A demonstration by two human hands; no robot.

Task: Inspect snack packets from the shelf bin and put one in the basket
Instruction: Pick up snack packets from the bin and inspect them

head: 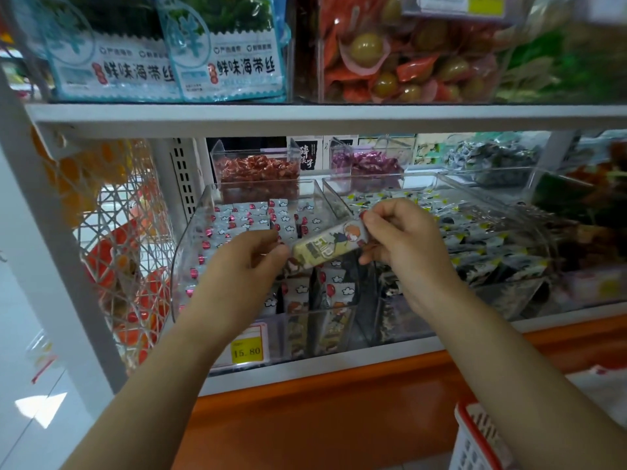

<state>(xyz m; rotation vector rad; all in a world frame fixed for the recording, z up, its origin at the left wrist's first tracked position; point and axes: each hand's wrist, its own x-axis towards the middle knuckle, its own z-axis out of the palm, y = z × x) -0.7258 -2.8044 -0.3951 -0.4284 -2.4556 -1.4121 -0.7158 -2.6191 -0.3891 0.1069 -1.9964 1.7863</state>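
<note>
A small long snack packet (325, 244), pale yellow with a cartoon figure, is held level above the clear shelf bin (190, 252). My left hand (247, 262) pinches its left end and my right hand (403, 237) pinches its right end. Several similar packets with red and white print stand in rows inside the bin below. The red and white basket (475, 439) shows only a corner at the bottom right, below my right forearm.
A second clear bin (492, 239) of dark packets sits to the right. Smaller bins of red and purple sweets (258, 167) stand behind. A yellow price tag (247, 351) fronts the bin. The upper shelf (305, 117) carries seaweed packs. A wire rack (115, 252) hangs at left.
</note>
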